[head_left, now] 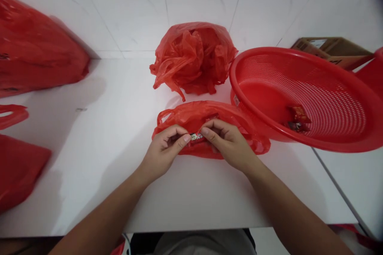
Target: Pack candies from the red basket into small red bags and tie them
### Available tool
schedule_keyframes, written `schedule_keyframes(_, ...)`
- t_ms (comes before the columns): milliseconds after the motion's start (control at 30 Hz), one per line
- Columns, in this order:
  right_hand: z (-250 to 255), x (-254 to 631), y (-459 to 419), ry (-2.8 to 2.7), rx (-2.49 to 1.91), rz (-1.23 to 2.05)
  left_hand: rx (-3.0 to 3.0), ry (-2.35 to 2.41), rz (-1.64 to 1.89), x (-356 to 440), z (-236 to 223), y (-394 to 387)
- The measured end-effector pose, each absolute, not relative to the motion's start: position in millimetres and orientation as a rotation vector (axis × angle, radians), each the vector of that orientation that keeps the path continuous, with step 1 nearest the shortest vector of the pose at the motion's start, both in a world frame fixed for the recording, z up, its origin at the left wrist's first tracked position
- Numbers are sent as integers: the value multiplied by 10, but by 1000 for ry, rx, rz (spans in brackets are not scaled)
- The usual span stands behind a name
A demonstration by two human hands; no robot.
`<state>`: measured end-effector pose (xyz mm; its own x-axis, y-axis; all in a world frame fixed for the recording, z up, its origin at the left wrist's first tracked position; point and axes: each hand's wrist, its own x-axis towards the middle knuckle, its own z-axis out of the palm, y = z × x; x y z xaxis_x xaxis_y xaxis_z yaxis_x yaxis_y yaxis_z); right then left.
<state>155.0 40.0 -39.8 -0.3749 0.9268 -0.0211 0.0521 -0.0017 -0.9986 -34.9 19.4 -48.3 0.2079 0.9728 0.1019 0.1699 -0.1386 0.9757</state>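
Note:
Both my hands meet over a flat red plastic bag [209, 117] lying on the white table [119, 147]. My left hand [166, 147] and my right hand [224, 141] are closed in pinches on the two ends of a small red wrapped candy [196, 136] with a printed pattern. The candy sits just above the bag's near edge. To the right, a large red perforated basket [329, 87] leans tilted and holds a couple of small red wrapped candies [296, 117].
A crumpled red plastic bag [194, 57] stands behind the flat one. More red bags lie at the far left [38, 55] and lower left [18, 167]. A cardboard box [332, 50] sits behind the basket. The table's front edge runs close to my body.

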Motion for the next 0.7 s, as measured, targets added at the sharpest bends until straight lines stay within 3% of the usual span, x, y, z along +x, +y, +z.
schedule_keyframes(200, -386, 1505, 347, -1549, -1037, 1261, 1465, 1076, 1067, -330, -481, 173)
schedule_keyframes(700, -442, 1457, 284, -1532, -1018, 1172, 1511, 1142, 1105, -339, -513, 211)
